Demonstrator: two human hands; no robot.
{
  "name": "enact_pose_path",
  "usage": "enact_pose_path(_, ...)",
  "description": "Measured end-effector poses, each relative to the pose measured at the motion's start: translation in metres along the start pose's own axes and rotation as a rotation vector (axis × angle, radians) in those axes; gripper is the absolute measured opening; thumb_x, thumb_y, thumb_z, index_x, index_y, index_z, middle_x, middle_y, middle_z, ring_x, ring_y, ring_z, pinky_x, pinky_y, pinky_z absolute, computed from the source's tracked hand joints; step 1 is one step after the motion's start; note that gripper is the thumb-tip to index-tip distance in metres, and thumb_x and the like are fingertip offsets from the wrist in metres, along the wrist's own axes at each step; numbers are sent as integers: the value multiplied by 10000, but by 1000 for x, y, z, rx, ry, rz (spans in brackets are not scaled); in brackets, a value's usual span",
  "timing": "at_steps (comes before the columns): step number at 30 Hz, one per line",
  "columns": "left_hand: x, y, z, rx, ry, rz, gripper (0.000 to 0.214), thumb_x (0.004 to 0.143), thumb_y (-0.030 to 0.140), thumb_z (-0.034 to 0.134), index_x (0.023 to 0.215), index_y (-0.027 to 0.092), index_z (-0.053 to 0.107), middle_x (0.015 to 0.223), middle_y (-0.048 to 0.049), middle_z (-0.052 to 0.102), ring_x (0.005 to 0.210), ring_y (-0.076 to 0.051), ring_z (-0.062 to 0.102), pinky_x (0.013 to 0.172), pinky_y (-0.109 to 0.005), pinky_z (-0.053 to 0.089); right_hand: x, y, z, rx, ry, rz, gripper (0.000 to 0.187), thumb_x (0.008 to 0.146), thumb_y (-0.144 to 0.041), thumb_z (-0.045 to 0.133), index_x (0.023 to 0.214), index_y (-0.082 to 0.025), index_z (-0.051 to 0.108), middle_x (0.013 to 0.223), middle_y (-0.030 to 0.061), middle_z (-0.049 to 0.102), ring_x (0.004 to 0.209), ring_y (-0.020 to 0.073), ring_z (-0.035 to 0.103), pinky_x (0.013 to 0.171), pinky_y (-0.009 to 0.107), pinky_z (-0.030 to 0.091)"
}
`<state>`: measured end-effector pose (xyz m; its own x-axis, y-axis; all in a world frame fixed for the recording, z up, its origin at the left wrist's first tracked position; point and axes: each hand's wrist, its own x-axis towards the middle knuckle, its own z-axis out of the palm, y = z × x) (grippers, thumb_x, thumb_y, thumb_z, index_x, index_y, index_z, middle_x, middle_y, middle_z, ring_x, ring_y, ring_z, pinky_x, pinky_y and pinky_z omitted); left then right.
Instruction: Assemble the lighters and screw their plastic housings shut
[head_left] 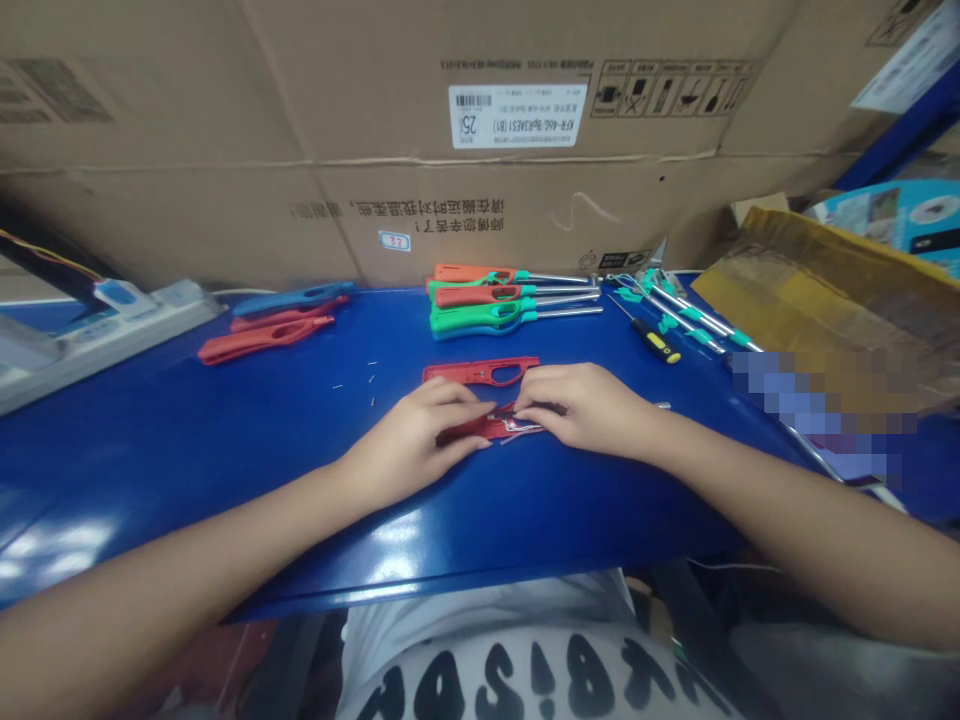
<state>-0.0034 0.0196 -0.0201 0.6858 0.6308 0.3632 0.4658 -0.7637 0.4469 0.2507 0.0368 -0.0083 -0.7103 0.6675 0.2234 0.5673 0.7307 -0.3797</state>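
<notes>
Both my hands rest on the blue table point(225, 430) over a red lighter shell half point(480, 428). My left hand point(416, 430) presses on it from the left, fingers curled and pinched at its top edge. My right hand point(581, 405) pinches the same piece from the right, where small inner parts show. A second red shell half point(480, 373) lies just behind my fingers, untouched.
Finished long-nosed lighters point(510, 300) in orange, green and blue lie stacked behind. Loose shell halves point(270, 325) lie at back left. A yellow-handled screwdriver point(652, 340) and metal tube parts point(690, 315) are at back right. Tiny screws point(367, 385) are scattered left. Cardboard boxes point(375, 130) wall the rear.
</notes>
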Motion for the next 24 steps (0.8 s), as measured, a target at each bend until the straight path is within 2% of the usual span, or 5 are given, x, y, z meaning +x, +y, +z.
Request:
enact_pose_path(9, -1, 16, -8, 237, -163, 21, 330, 1034, 258, 486, 1294, 182, 674, 1155, -120, 640, 1037, -248, 610, 918, -419, 542, -3, -8, -13, 53, -33, -29, 131, 947, -227, 612, 996, -180, 724, 1035, 56, 702, 886, 170, 661, 758, 270, 473)
enact_pose_path(12, -3, 19, -8, 269, -192, 22, 343, 1044, 242, 448, 1300, 166, 663, 1166, -133, 639, 1055, -254, 615, 923, -421, 549, -6, -12, -18, 65, -130, -92, 156, 926, -250, 646, 1064, -215, 709, 1111, 39, 665, 894, 160, 651, 735, 264, 464)
enact_pose_path(16, -3, 15, -6, 203, -150, 32, 329, 1031, 202, 469, 1305, 161, 645, 1186, -122, 638, 1099, -243, 591, 974, -404, 527, -6, -14, -20, 74, -224, -104, 105, 947, -211, 601, 1013, -213, 683, 1102, 32, 643, 863, 141, 624, 716, 256, 446)
enact_pose_path(19, -2, 15, -8, 127, -146, 9, 336, 1014, 186, 493, 1323, 187, 626, 1170, -111, 629, 1096, -237, 576, 990, -412, 509, -5, -14, -22, 168, -194, -57, 75, 967, -215, 561, 960, -189, 631, 1006, 40, 654, 832, 141, 598, 718, 253, 439)
enact_pose_path(24, -3, 20, -11, 61, -156, -20, 332, 999, 157, 488, 1282, 228, 645, 1168, -103, 596, 1084, -233, 558, 998, -429, 493, -4, -11, -26, 335, -139, 154, 99, 1008, -256, 487, 957, -197, 548, 801, -1, 664, 678, 123, 577, 639, 245, 412)
